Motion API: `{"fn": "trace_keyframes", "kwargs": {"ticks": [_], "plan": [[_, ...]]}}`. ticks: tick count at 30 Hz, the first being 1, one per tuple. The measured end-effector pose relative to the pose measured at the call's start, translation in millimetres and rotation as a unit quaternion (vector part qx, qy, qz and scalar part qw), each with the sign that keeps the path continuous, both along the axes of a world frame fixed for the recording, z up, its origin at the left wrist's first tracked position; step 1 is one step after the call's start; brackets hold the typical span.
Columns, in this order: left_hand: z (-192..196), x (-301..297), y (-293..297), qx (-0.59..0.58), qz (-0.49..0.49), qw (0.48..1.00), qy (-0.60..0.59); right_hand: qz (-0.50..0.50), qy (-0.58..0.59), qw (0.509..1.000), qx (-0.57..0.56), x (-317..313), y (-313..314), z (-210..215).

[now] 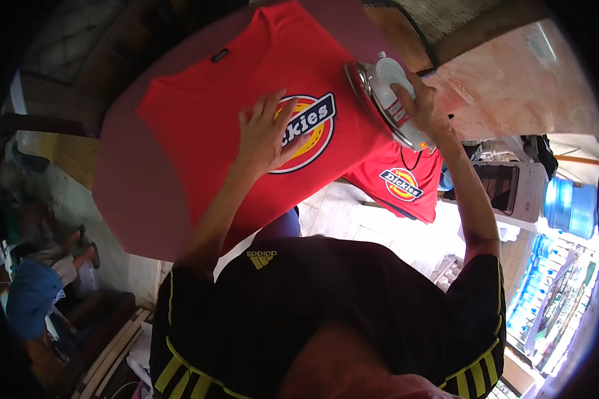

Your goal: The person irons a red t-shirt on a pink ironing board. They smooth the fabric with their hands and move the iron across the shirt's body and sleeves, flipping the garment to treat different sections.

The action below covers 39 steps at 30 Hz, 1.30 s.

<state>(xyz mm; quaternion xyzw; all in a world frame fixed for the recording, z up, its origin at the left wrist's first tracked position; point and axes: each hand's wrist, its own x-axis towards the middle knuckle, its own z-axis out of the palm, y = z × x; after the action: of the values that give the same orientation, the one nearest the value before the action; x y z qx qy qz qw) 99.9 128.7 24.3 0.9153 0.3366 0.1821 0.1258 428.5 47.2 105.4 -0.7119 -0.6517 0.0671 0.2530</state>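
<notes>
A red T-shirt [213, 93] with a round printed emblem lies spread over a padded maroon ironing board [123, 166]. My left hand [266, 136] rests on the shirt with its fingers spread, partly covering the emblem. In my right hand [426, 110] is a white clothes iron [387, 86], gripped by its handle. The iron is tilted on its side at the shirt's right edge, its shiny metal soleplate turned toward the cloth. A small orange light glows near its heel. Whether the soleplate touches the cloth, I cannot tell.
A second red shirt [406, 183] with the same emblem hangs below the board's right side. Farther right are a white oven-like appliance [519, 193] and a large blue water bottle [571, 207]. At the lower left, a person [36, 292] sits beside some long wooden slats [113, 352].
</notes>
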Motion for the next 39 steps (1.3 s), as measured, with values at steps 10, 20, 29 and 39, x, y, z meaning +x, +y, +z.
{"fn": "trace_keyframes", "kwargs": {"ticks": [10,20,29,39], "plan": [[-24.6,57.4,99.3,0.101,0.086,0.987,0.087,0.092,0.046,0.995,0.001,-17.6,146.8,7.0],[-13.3,66.1,130.6,0.14,0.138,0.98,-0.025,0.072,0.056,0.996,-0.02,-17.1,156.1,6.7],[-25.9,99.2,264.0,0.103,0.226,0.961,-0.125,0.028,0.057,0.998,-0.001,-18.9,206.6,-0.7],[-36.2,93.6,275.1,0.004,0.242,0.955,-0.174,0.213,-0.128,0.969,0.015,-21.3,320.2,-24.4]]}}
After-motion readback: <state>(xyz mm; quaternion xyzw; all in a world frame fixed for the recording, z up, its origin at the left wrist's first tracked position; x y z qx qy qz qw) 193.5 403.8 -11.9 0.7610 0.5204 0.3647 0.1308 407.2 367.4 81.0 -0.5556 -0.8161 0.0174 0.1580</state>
